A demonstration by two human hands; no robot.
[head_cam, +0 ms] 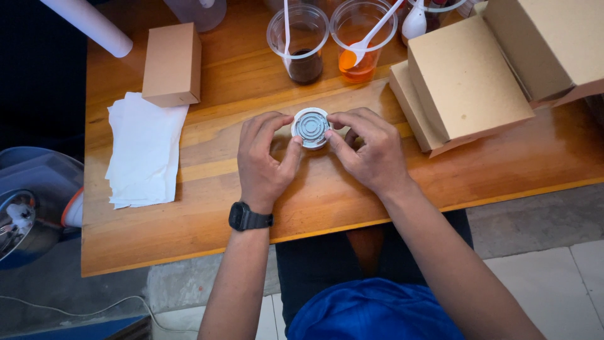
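Both hands (318,154) closed around small lidded cup (311,128), pinched between fingertips, on wooden table (327,201).

Bare-armed worker wears a black wristwatch (250,218) above the left hand (264,160), blue shirt (371,311), dark trousers (321,258).
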